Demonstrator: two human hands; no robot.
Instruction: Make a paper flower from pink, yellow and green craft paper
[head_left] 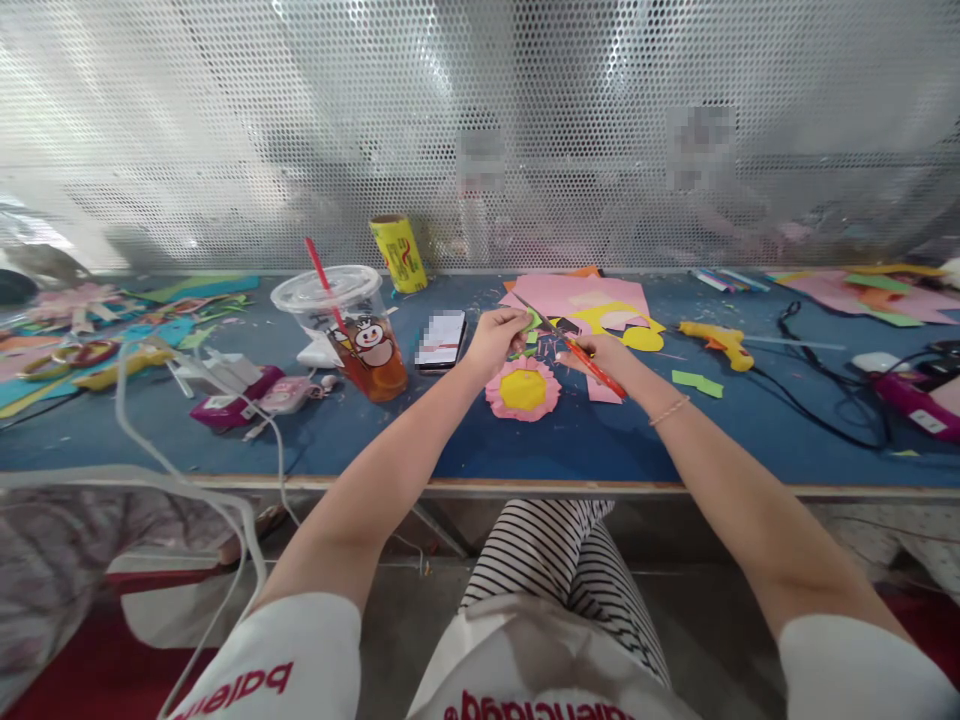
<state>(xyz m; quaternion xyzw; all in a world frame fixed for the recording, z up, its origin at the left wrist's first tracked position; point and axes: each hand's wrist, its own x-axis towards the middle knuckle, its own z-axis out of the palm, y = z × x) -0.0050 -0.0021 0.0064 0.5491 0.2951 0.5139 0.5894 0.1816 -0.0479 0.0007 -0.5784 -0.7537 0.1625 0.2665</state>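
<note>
Between the fingertips of my left hand (498, 338) is a small piece of green paper (533, 320), pinched over the table. My right hand (600, 358) grips a pair of scissors by its red handles (600, 376). The blades reach up and left to the green paper, close to my left fingers. Just below my hands lies a round paper flower (523, 390) with a ruffled pink edge and a yellow middle. Pink paper sheets (555, 290) and cut yellow paper (643, 338) lie beyond my hands, with tiny scraps scattered around.
Left of my hands stand a plastic drink cup (367, 350) with a red straw, a phone (441, 340) and a yellow can (399, 255). To the right lies a yellow glue gun (718, 344) with its black cord. A white cable (279, 440) hangs over the table edge.
</note>
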